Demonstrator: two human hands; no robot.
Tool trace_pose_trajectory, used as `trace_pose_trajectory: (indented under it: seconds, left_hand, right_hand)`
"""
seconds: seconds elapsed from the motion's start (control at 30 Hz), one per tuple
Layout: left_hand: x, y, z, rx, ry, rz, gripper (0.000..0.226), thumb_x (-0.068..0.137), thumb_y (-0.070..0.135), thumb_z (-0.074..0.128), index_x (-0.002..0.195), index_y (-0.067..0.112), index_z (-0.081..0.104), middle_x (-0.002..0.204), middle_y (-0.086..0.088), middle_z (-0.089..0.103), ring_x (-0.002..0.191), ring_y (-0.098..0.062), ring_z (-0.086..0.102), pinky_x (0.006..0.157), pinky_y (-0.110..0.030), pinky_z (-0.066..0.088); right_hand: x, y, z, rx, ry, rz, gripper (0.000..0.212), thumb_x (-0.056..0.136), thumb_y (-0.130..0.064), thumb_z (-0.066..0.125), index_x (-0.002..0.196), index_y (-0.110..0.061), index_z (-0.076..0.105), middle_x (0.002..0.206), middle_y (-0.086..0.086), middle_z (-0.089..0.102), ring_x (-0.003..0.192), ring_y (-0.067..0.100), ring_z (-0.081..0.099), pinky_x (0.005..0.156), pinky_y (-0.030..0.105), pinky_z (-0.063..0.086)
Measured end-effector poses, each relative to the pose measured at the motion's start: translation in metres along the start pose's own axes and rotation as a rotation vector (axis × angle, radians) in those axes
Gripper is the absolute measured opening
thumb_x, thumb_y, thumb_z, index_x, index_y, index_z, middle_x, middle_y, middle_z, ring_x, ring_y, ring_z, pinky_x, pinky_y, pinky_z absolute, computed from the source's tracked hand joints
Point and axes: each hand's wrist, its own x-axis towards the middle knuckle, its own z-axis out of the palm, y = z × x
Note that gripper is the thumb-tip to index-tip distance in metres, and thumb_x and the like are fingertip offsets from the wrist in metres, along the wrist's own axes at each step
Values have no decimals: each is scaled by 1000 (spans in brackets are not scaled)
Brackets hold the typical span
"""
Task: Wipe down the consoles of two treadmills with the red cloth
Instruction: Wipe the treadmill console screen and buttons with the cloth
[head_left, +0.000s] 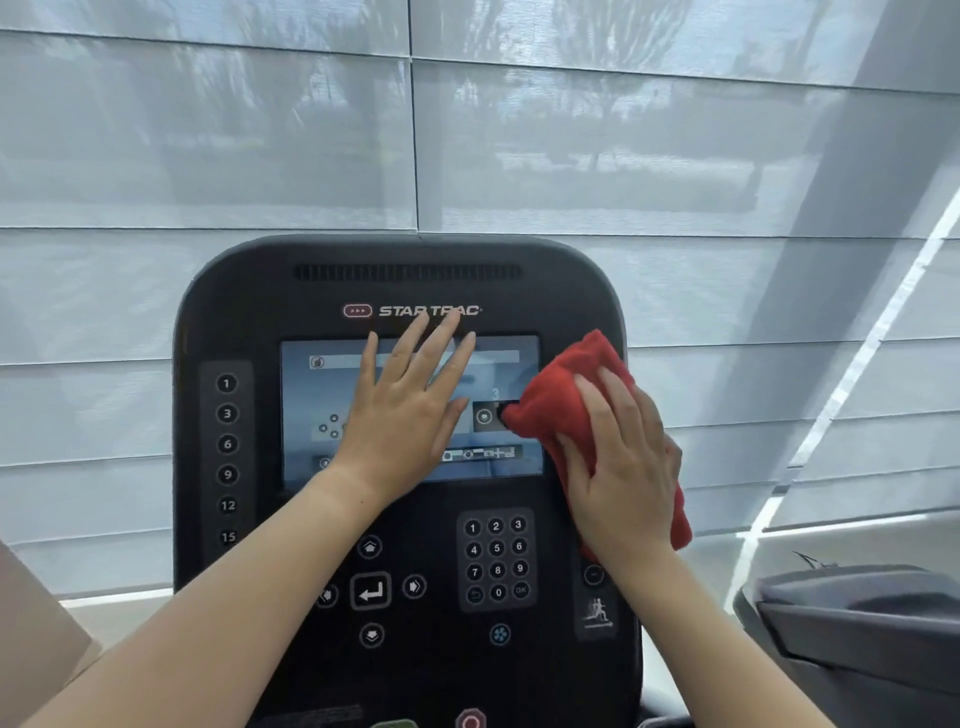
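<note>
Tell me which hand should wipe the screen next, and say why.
Right. The right hand presses the red cloth against the console at the right edge of the screen. The left hand lies flat and bare on the screen, so it would have to lift away.

I count 1 black rounded plastic treadmill console, 1 lit rectangular touchscreen, 6 round numbered side buttons, 1 crumpled red cloth, and my 2 hands: left hand, right hand.
</note>
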Motion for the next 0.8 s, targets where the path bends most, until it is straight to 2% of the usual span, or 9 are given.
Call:
trace_pose_trajectory:
  seconds: [0.27, 0.47, 0.57, 0.7, 0.8]
  left_hand:
    - [-1, 5, -3, -24, -41, -26, 56, 92, 39, 27, 143, 18, 33, 154, -6, 21, 141, -27, 14, 109, -57, 16]
    - [-5, 6, -2, -17, -46, -2, 63, 89, 42, 44, 144, 17, 28, 155, -8, 18, 141, -29, 11, 108, -59, 15]
    - [-7, 9, -1, -15, -42, -11, 63, 89, 39, 48, 144, 16, 29, 155, -9, 19, 141, -30, 13, 108, -60, 15]
    - [-8, 13, -1, -31, -35, -30, 61, 90, 37, 44, 145, 16, 27, 155, -7, 19, 141, -30, 13, 108, -60, 13]
    - [-10, 15, 0, -42, -35, -30, 60, 91, 36, 42, 145, 16, 25, 155, -6, 18, 142, -30, 13, 108, -59, 11]
  right_hand:
    - [32, -8, 0, 29, -8, 34, 46, 93, -40, 41, 136, -25, 39, 144, -1, 38, 130, 29, 34, 93, 56, 37]
    - [-31, -3, -1, -4, -9, 46, 46, 91, -40, 42, 135, -28, 37, 143, -4, 38, 130, 26, 34, 89, 55, 39]
    - [-24, -2, -1, 23, -7, 44, 46, 91, -38, 46, 135, -28, 37, 144, -4, 37, 129, 27, 35, 89, 53, 38]
    - [5, -5, 2, 17, 4, 63, 47, 92, -35, 50, 136, -27, 37, 145, -2, 37, 129, 28, 35, 91, 53, 36]
    - [-7, -5, 2, -7, 9, 61, 46, 92, -35, 50, 135, -27, 36, 144, -3, 38, 129, 27, 34, 91, 53, 36]
